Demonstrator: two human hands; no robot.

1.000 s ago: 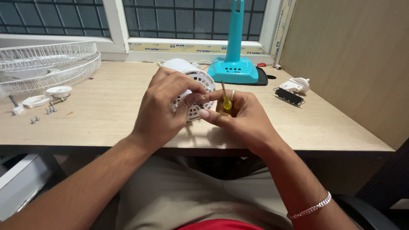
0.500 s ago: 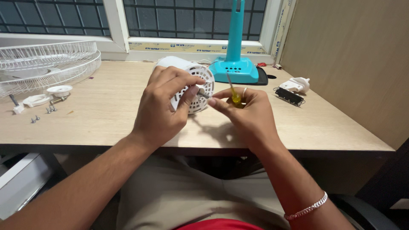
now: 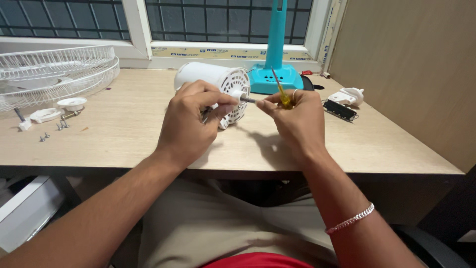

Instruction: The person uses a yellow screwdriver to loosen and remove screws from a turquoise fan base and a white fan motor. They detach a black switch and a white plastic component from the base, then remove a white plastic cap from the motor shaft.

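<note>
At the centre of the frame, the left hand [image 3: 191,121] grips a white fan motor [image 3: 213,82] lying on the wooden desk [image 3: 124,134]. The right hand [image 3: 297,119] pinches its metal shaft [image 3: 249,100] while holding a yellow screwdriver [image 3: 281,92].

My left hand [image 3: 191,121] covers the near side of the white motor housing [image 3: 218,82], so I can't see what its fingertips press. My right hand [image 3: 292,119] hides most of the yellow-handled screwdriver [image 3: 281,94]. Above it, the teal stand [image 3: 276,44] runs off frame; the wire guard [image 3: 54,72] far left is cropped.
</note>
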